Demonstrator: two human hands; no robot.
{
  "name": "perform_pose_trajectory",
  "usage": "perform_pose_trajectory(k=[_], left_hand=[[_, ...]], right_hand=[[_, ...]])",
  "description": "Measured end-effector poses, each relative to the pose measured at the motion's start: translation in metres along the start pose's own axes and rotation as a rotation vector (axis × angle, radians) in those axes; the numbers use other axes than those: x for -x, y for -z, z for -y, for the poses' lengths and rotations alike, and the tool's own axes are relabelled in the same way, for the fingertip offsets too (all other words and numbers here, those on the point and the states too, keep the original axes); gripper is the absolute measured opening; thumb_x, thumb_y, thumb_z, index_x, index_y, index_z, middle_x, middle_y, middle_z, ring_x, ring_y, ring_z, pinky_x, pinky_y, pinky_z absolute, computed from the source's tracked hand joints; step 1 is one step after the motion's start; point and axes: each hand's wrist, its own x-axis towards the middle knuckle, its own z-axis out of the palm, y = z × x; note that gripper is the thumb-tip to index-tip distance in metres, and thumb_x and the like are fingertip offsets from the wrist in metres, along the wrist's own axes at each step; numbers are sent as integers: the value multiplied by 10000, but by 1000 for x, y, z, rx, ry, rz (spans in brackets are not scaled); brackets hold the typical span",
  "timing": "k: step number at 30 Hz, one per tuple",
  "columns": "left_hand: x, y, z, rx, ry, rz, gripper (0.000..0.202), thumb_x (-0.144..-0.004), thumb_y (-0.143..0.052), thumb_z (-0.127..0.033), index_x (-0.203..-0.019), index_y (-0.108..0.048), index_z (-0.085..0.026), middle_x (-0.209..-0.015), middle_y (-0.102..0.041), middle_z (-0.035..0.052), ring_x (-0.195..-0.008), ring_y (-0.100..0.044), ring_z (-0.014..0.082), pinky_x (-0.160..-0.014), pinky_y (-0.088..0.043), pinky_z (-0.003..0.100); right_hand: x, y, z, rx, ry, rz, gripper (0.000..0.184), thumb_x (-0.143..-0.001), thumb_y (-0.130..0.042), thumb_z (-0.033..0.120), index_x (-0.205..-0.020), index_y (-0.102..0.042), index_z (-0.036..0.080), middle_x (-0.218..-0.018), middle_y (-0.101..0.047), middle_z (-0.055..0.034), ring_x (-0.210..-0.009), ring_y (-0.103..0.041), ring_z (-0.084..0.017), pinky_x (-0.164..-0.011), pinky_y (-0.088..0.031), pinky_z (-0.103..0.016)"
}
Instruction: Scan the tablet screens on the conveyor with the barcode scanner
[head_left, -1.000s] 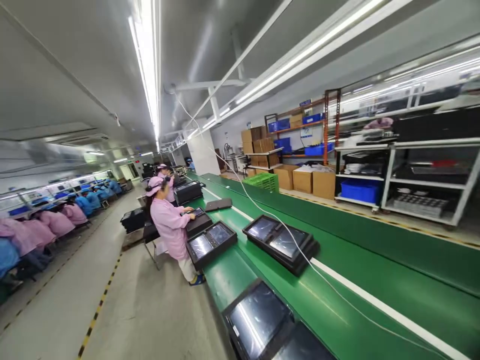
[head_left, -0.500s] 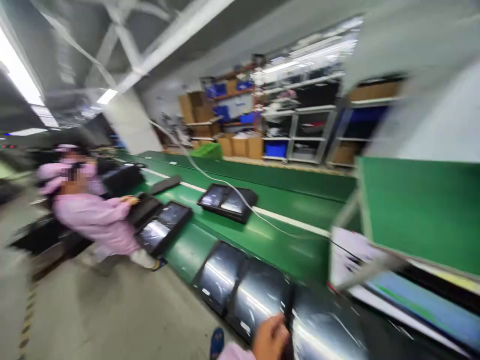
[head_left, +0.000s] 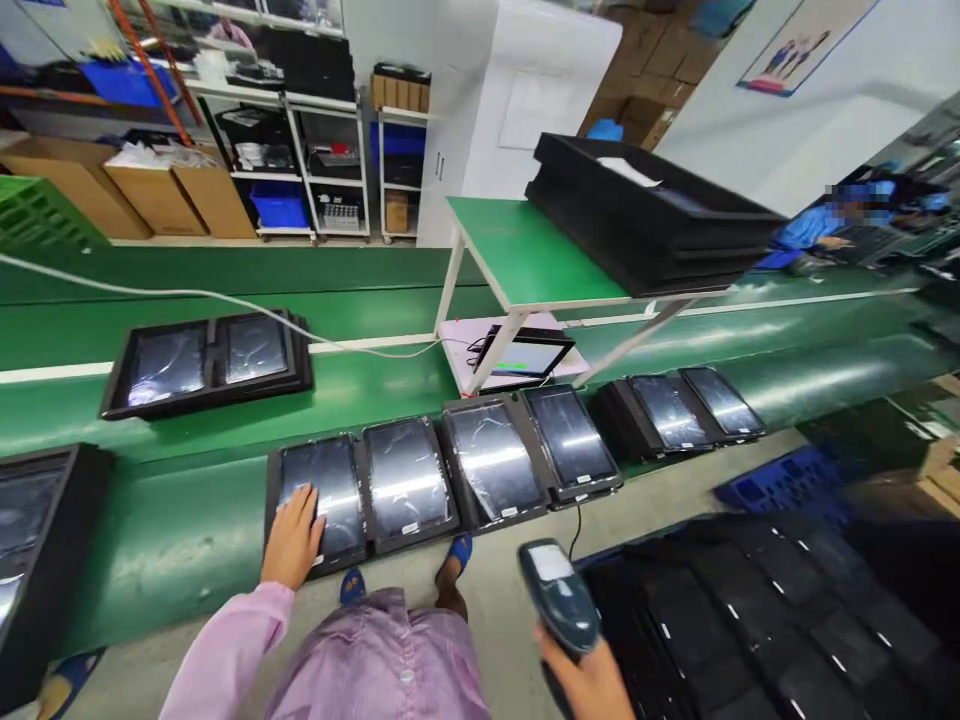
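My left hand lies with its fingers stretched out over the left edge of a flat black screen panel, the leftmost of a row on the bench edge. Beside it are more film-covered panels, among them a second panel, set in black trays and bearing small white labels. My right hand is wrapped round the handle of a dark handheld barcode scanner. The scanner is held above the floor, right of my body, with a black cable near its head.
Behind the row, a green-topped stand carries stacked black trays; a lit monitor sits beneath. Another panel tray lies on the green bench. Many black trays fill the lower right. A person in blue sits far right.
The view has swung to the right and down. A co-worker in pink has left the picture. My left hand now rests on the leftmost panel, and the scanner in my right hand has come into view.
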Motion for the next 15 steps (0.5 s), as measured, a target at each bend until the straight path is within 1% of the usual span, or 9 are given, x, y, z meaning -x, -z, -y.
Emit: perform_pose_trajectory(k=[2, 3, 4, 5, 7, 8, 10, 15], left_hand=[[6, 0, 0, -32, -40, 56, 621, -1011, -299, -463, -1428, -524, -63, -1557, -459, 202, -1458, -405, 370, -1204, -335, 580], [8, 0, -1, -41, -48, 71, 618, -1017, -296, -453, -1443, -512, -60, -1570, -444, 194, -1473, -384, 362, -1213, -323, 571], [9, 0, -2, -44, -53, 82, 613, -1022, -295, -447, -1451, -507, -64, -1578, -435, 186, -1483, -371, 355, -1219, -315, 560], [10, 0, -3, -42, -55, 88, 605, -1026, -295, -442, -1456, -508, -73, -1583, -431, 177, -1489, -362, 346, -1226, -307, 552], [12, 1, -4, -25, -58, 90, 586, -1032, -293, -430, -1463, -509, -97, -1588, -429, 159, -1497, -354, 328, -1240, -284, 542], [14, 1, -5, -11, -59, 89, 579, -1035, -292, -424, -1467, -508, -104, -1589, -429, 153, -1500, -350, 319, -1248, -270, 538], [17, 2, -6, 21, -57, 85, 569, -1038, -294, -412, -1474, -504, -113, -1590, -429, 145, -1506, -342, 306, -1259, -250, 536], [20, 3, -7, 69, -39, 89, 551, -1042, -290, -394, -1475, -505, -128, -1598, -420, 131, -1513, -330, 294, -1267, -234, 526]], right_hand=[[32, -60, 5, -44, -5, 153, 414, -669, -710, 576, -851, -775, 210, -873, -786, -106, -899, -740, -348, -861, -608, -447], [44, -86, 8, -66, -6, 224, 390, -698, -696, 541, -869, -767, 198, -889, -785, -104, -916, -736, -339, -873, -598, -440], [53, -109, 10, -79, 0, 268, 371, -719, -682, 511, -886, -759, 188, -904, -784, -103, -924, -732, -329, -884, -588, -431], [58, -129, 11, -84, 6, 287, 360, -727, -673, 488, -901, -751, 183, -924, -785, -103, -931, -729, -322, -895, -576, -425], [59, -156, 12, -66, -4, 266, 361, -722, -658, 467, -924, -736, 178, -948, -786, -108, -924, -725, -315, -887, -562, -413], [56, -165, 11, -45, -14, 241, 370, -717, -652, 466, -934, -729, 176, -948, -785, -113, -915, -725, -314, -870, -558, -406], [48, -174, 8, 3, -22, 197, 389, -714, -636, 470, -947, -719, 170, -932, -783, -121, -895, -726, -314, -826, -551, -389], [34, -176, -3, 113, -12, 185, 401, -723, -588, 468, -943, -703, 153, -854, -763, -128, -803, -709, -310, -657, -508, -349]])
